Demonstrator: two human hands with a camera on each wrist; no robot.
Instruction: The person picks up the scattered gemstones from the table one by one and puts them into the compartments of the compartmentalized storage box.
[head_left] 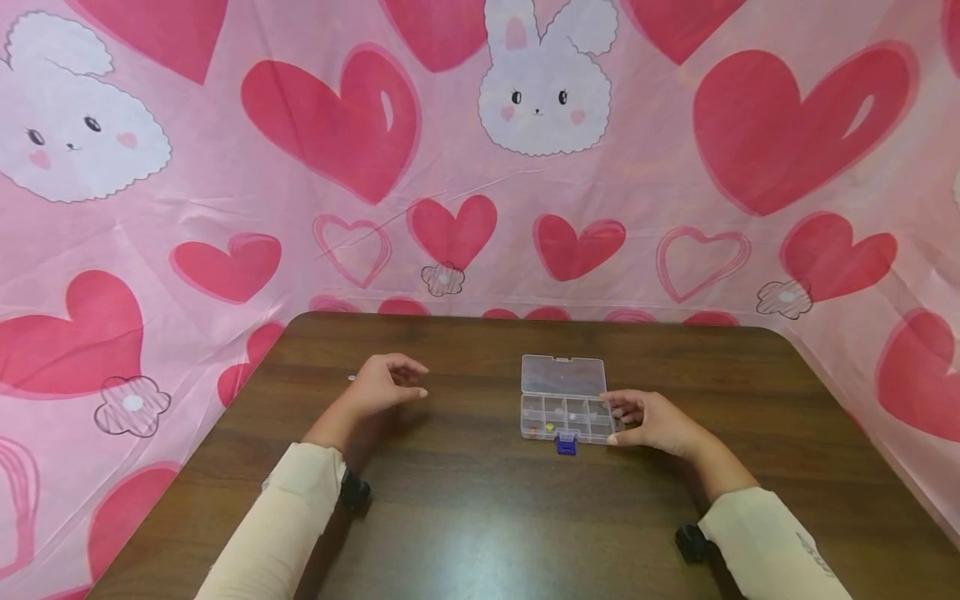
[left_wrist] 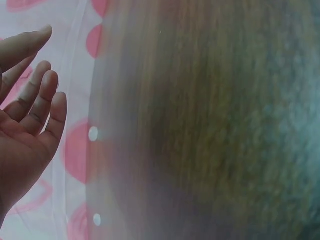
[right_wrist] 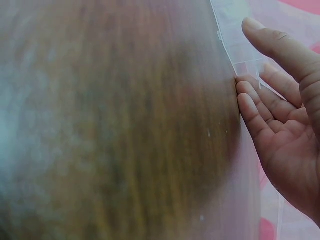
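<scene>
Our left hand (head_left: 378,387) hangs relaxed above the bench (head_left: 465,500), fingers loosely bent, while our right hand (head_left: 660,423) grips the right end of the clear divided box (head_left: 562,382), its lid tipped back, on the bench, and our right sleeve (head_left: 768,542) bears dark marks too small to read.

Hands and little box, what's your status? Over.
Left hand empty. Right hand at right end of clear box. Lid open. No obstacle seen.

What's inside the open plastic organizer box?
Front row: a small yellow piece, a fainter reddish piece. Near the middle: a whitish bit. All too small to identify. Anything behind the right hand at the right end of the organizer box is hidden.
</scene>
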